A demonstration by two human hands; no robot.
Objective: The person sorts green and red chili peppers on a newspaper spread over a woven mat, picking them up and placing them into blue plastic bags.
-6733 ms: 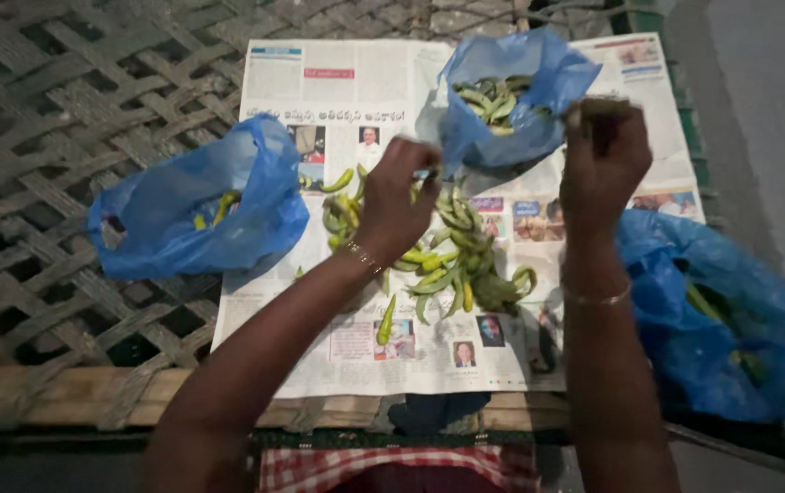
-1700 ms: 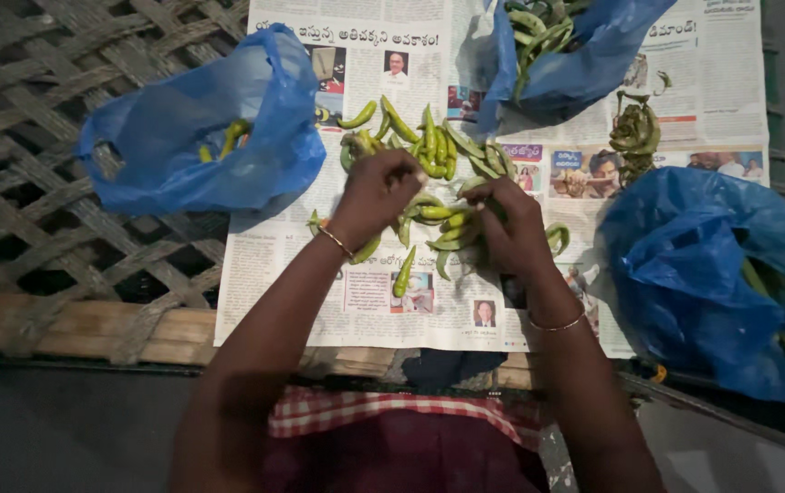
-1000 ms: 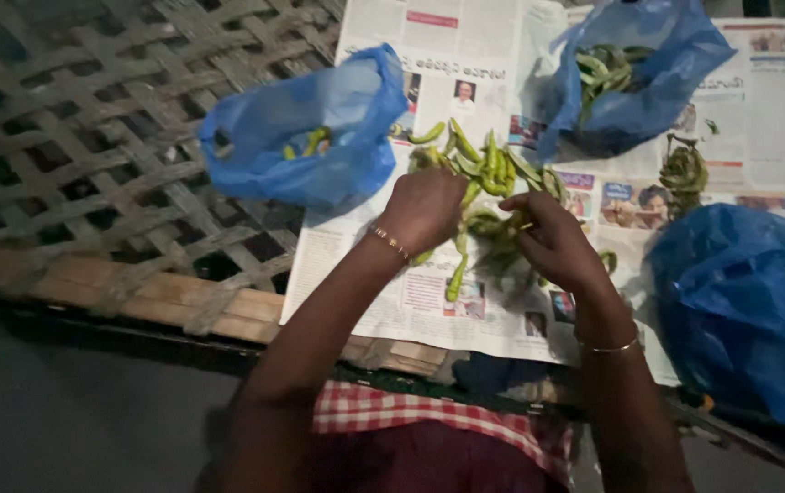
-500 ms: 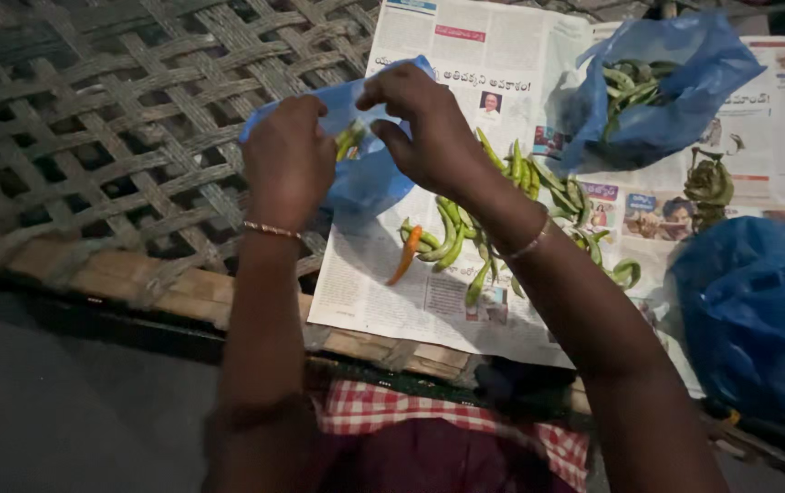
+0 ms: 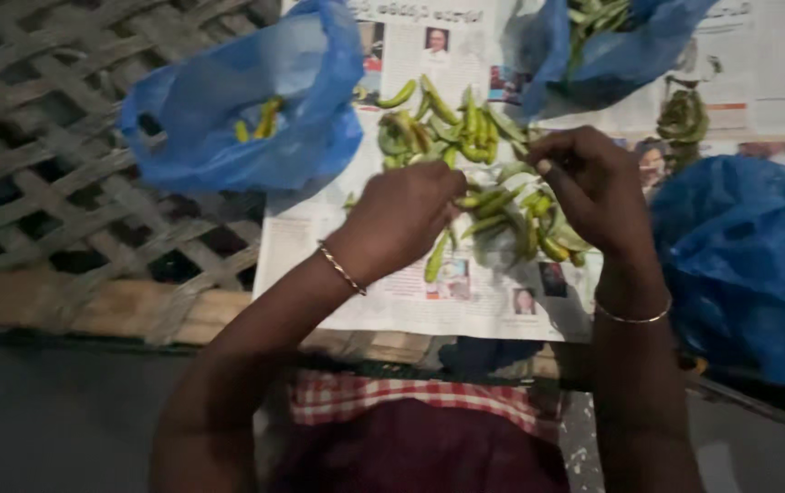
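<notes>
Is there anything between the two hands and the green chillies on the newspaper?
Nothing visible. The left hand and right hand already rest on the pile of green chillies on the newspaper; the blue bags lie aside.

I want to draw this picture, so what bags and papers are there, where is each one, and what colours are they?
Newspaper: spread flat under the green chillies; white, with small colour photos and dark headlines.
Left blue bag: crumpled thin plastic, far left, holding a few yellow-green chillies.
Top blue bag: at the top edge, open, full of green chillies.
Right blue bag: large, rumpled, at the right edge.
No screens or signs.
</notes>
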